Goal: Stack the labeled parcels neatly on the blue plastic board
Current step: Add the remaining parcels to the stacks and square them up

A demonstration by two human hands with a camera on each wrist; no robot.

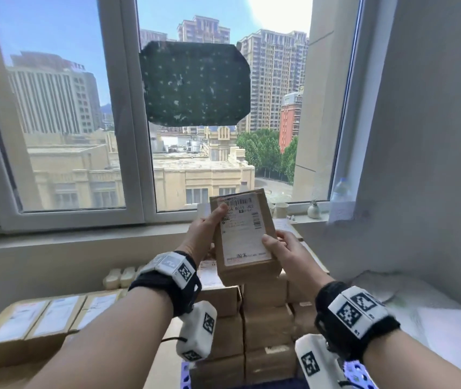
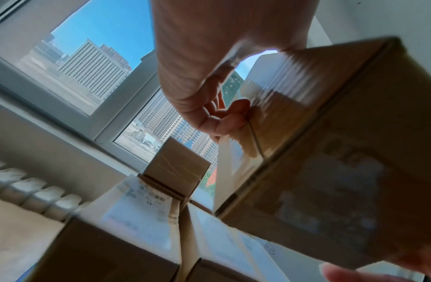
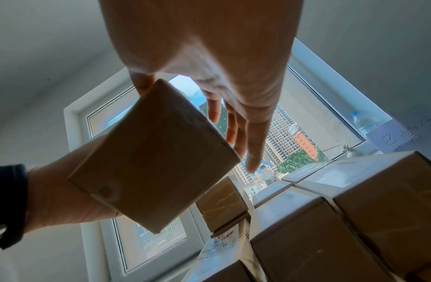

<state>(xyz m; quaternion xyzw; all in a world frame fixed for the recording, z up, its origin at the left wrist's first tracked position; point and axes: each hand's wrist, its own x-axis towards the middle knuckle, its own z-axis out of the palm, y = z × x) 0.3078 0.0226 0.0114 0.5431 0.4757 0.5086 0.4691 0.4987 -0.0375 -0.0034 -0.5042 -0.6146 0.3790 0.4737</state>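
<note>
I hold a brown cardboard parcel [image 1: 244, 240] with a white shipping label up in front of the window, tilted, label facing me. My left hand [image 1: 205, 231] grips its left side, thumb on the label's top corner, fingers curled behind [image 2: 224, 114]. My right hand [image 1: 279, 245] pinches the lower right edge, thumb on the label, fingers stretched out behind it [image 3: 246, 133]. The parcel [image 3: 154, 156] hangs above a stack of labeled parcels [image 1: 268, 324], several layers high. The stack stands on the blue plastic board [image 1: 185, 377], of which only slivers show.
A row of labeled parcels [image 1: 41, 318] lies on a surface at the left. A white radiator [image 1: 120, 276] sits under the sill. A cup [image 1: 281, 210], a small vase [image 1: 313, 210] and a bottle [image 1: 341, 189] stand on the sill. White bedding [image 1: 434, 318] fills the right.
</note>
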